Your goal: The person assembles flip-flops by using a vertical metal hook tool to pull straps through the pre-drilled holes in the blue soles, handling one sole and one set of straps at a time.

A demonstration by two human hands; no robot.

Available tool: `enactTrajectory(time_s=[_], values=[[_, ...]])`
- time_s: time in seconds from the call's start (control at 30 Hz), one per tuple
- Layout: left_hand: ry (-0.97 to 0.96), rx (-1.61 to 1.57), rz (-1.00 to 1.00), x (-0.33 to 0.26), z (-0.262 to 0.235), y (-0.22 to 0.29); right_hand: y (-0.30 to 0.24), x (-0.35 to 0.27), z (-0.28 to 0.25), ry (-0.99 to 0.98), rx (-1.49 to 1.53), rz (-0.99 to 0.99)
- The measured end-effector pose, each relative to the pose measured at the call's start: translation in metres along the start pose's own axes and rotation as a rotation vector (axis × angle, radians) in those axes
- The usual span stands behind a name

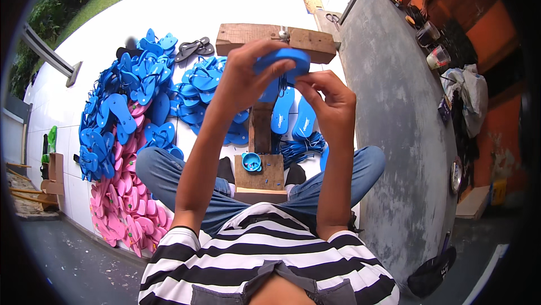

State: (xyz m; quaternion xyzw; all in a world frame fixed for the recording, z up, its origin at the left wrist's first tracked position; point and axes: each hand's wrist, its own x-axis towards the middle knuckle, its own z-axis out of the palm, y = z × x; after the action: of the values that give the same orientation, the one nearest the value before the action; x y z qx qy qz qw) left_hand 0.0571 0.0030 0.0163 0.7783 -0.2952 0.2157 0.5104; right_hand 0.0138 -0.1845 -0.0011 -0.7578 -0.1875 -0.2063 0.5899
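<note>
The left hand (246, 74) grips a blue flip-flop sole (299, 59) at upper centre, fingers closed around its left side. The right hand (336, 99) has its fingers pinched together at the sole's lower right edge; I cannot tell what they grip. Below centre, a blue bowl (252, 169) stands on a wooden board (270, 180). Beyond it are blue straps (294, 150), then 2 blue soles (283, 112).

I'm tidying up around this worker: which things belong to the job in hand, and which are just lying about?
Likely in the job:
held blue flip-flop
loose blue soles
blue straps
wooden stand
small blue bowl

Seemingly just lying about:
black flip-flops
pale plastic bag
cardboard box
</note>
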Motion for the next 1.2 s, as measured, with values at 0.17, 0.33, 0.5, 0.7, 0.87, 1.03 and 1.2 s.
enactTrajectory(time_s=[0.17,0.33,0.5,0.7,0.87,1.03,1.2], values=[[0.065,-0.245,-0.153,-0.018,0.012,0.006,0.01,0.003,0.026,-0.074,0.319,0.122],[0.131,-0.213,-0.098,-0.026,0.017,0.008,0.016,-0.004,0.048,0.016,0.376,0.129],[0.207,-0.179,-0.108,-0.05,0.024,0.021,0.007,-0.027,0.054,0.116,0.465,0.156],[0.087,-0.253,0.016,-0.124,0.014,0.09,-0.039,-0.126,0.024,0.049,0.315,-0.025],[0.123,-0.323,-0.539,-0.143,0.036,0.036,0.003,-0.133,0.038,0.131,-0.273,0.111],[0.14,-0.26,-0.454,-0.122,0.03,0.029,0.003,-0.123,0.049,-0.062,-0.4,0.124],[0.046,-0.342,-0.333,-0.113,0.029,0.01,0.004,-0.11,0.05,-0.054,0.351,0.584]])
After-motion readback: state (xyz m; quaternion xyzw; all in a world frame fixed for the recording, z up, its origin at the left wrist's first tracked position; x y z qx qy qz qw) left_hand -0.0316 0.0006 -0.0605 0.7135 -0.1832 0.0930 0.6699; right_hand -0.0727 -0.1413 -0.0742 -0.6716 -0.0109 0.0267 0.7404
